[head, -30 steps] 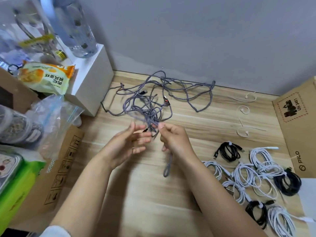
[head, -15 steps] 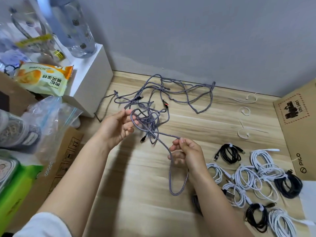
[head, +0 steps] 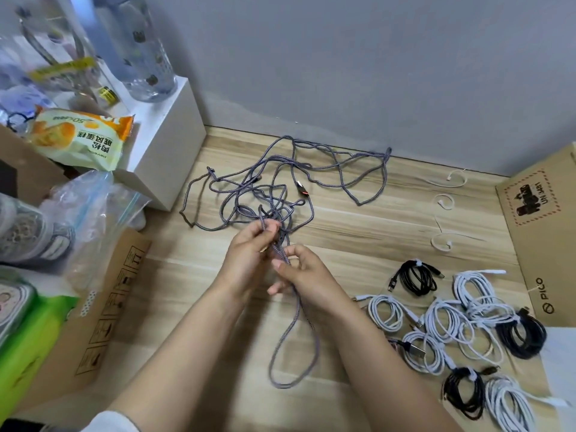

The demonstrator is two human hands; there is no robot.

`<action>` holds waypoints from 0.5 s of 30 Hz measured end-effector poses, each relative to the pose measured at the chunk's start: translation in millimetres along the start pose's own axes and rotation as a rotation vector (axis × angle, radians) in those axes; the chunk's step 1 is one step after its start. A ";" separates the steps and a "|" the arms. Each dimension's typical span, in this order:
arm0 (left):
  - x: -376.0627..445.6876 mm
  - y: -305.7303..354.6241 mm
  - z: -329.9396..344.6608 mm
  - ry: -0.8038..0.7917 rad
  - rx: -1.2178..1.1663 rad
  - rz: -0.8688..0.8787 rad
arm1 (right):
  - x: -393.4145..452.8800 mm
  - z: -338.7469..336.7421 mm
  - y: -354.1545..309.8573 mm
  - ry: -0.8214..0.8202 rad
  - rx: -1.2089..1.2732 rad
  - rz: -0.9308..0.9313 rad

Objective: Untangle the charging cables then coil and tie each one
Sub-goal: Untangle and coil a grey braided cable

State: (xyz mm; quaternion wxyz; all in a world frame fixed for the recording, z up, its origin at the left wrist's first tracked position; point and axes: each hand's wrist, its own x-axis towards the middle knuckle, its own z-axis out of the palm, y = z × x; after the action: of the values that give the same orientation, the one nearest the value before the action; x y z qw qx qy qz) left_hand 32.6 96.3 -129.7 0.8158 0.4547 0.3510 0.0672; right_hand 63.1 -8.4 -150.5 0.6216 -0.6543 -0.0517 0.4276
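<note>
A tangle of grey braided charging cables (head: pixel 280 185) sprawls on the wooden floor near the wall. One plug with a red tip (head: pixel 301 188) lies in the tangle. My left hand (head: pixel 249 254) pinches a strand at the lower edge of the knot. Just below it, my right hand (head: pixel 305 272) pinches the same grey cable, and a long loop (head: pixel 293 344) of it hangs down from that hand to the floor between my forearms.
Several coiled and tied white cables (head: pixel 442 322) and black cables (head: pixel 417 277) lie at the right. Three loose white ties (head: pixel 442 241) lie beyond them. A cardboard box (head: pixel 548 232) is at far right. A white block (head: pixel 168 157), bags and boxes crowd the left.
My hands, spread apart half a second ago, have come together at the knot. The pulled-out loop below my right hand has grown longer.
</note>
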 end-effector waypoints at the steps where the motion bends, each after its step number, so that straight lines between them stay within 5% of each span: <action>1: 0.4 -1.4 -2.9 0.074 -0.028 -0.004 | -0.7 -1.2 0.1 0.038 -0.038 -0.031; 3: 2.0 -3.9 -7.3 0.080 -0.068 -0.135 | -1.5 -5.5 -1.0 0.072 -0.176 -0.125; 5: 4.9 -3.4 -7.4 -0.081 -0.139 -0.324 | -2.4 -8.2 -3.3 0.066 -0.358 -0.219; 8: 19.5 13.4 -3.9 -0.098 -0.434 -0.389 | -12.8 -9.8 -10.4 0.146 -0.498 -0.281; 15: 60.9 53.0 -11.5 0.045 -0.833 -0.308 | -44.6 -36.1 -46.5 0.441 0.219 -0.205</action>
State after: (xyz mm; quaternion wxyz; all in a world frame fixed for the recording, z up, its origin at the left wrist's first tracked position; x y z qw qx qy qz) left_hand 81.8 161.0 -123.0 0.9221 0.0282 0.3752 0.0907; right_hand 79.2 -52.6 -93.5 0.7250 -0.6518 0.0657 0.2125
